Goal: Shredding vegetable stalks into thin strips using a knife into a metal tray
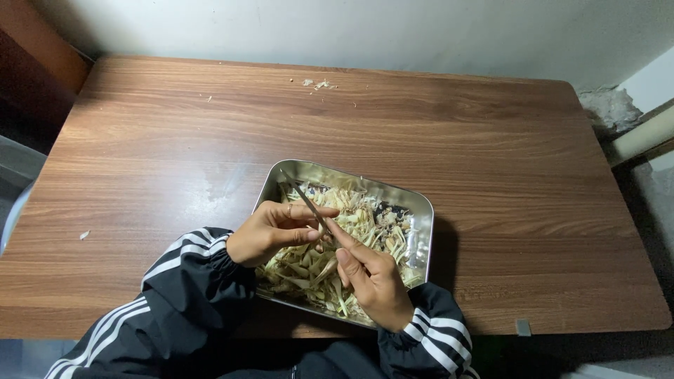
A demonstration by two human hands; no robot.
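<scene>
A rectangular steel tray sits near the front edge of a wooden table, filled with pale yellowish plant strips and some darker bits. My left hand pinches a thin grey stick-like piece that slants up to the left over the tray. My right hand touches the lower end of the same piece with its forefinger and thumb. Both hands hover over the tray's near half. A ring shows on a left finger. Black sleeves with white stripes cover both arms.
A few pale scraps lie near the table's far edge, and one small flake at the left. A white wall runs behind the table. Rubble and a pale pipe are at the right.
</scene>
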